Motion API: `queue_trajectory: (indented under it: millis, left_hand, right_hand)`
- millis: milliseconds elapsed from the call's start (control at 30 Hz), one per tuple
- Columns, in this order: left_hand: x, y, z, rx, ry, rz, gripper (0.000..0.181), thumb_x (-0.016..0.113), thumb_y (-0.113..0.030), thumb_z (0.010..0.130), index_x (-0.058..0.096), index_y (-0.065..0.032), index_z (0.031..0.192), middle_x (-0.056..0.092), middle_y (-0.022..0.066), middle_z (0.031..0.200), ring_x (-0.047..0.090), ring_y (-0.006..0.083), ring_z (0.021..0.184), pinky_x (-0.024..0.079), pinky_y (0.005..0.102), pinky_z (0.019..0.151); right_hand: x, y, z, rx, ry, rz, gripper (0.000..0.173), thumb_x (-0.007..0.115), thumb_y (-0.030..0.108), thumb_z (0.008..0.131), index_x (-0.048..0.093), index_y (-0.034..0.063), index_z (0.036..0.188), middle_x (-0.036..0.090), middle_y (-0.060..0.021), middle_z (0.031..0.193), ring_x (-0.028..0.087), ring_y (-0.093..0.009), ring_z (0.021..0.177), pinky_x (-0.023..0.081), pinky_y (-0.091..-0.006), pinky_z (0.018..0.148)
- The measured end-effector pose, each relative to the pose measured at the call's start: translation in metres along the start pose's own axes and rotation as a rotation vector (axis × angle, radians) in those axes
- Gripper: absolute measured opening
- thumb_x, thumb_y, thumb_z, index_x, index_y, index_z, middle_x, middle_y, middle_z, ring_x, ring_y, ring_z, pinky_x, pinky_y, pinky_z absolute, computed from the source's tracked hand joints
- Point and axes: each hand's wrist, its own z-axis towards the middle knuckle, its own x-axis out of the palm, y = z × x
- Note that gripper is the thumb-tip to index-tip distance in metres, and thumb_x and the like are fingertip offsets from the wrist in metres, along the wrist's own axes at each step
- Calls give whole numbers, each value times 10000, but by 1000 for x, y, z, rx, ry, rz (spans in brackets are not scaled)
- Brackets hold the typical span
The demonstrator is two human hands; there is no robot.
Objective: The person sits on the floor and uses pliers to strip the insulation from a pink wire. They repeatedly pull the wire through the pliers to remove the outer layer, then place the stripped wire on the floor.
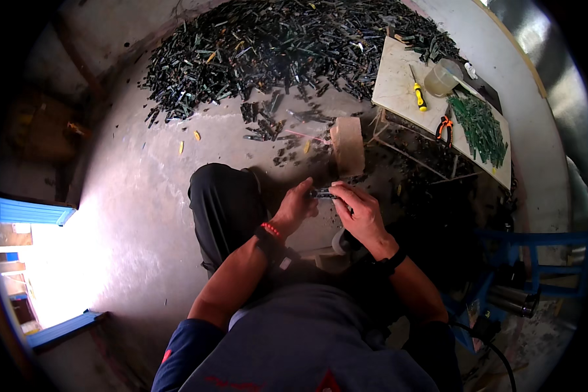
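Observation:
Between my two hands is a small dark strip-shaped part (323,194), held above the floor in front of my knees. My left hand (296,206) grips its left end, with a red bead bracelet at the wrist. Thumb and fingertips of my right hand (355,208) pinch the other end. The strip's details are too small to tell. Just beyond my hands stands a tan block (348,146), seemingly brick or wood, with a thin pink stick (306,134) at its left side. A few dark strips (262,128) lie on the floor past it.
A large heap of dark strips (274,54) covers the far floor. On a low white-topped table (394,73) at right are a yellow-black screwdriver (419,95), orange-handled pliers (444,131), a translucent plastic jug (441,78) and green strips (480,130). A blue metal frame (534,240) stands at lower right.

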Motion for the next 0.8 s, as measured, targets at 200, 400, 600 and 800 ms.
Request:
queue_trajectory:
  millis: [200,400,600,800]
  left_hand:
    - [8,4,0,-57,-56,-80,328,498,-377,924,458,-53,892,428,45,617,375,155,481,348,309,494]
    - [10,2,1,-60,8,-56,313,531,-396,912,458,-100,843,437,33,661,366,134,496,331,281,496]
    - [18,3,2,-81,-35,15,317,534,-378,915,464,-88,806,454,25,673,387,114,521,313,260,448]
    - [21,2,0,-118,-28,30,307,531,-368,921,488,-74,844,468,25,704,402,112,548,321,256,449]
  right_hand:
    - [0,6,2,111,-5,106,268,599,-34,783,604,37,1042,645,-143,990,641,-303,847,520,-351,717]
    - [2,-11,-8,388,-35,207,288,618,-34,775,610,39,1053,664,-106,923,651,-181,778,503,-281,692]
    - [7,-36,-18,489,-78,393,310,592,-81,778,574,13,1073,649,-36,944,589,-66,773,471,-218,679]
    - [8,-43,-16,500,-65,462,340,558,-104,793,536,3,1115,633,-61,1008,597,-81,835,475,-219,733]
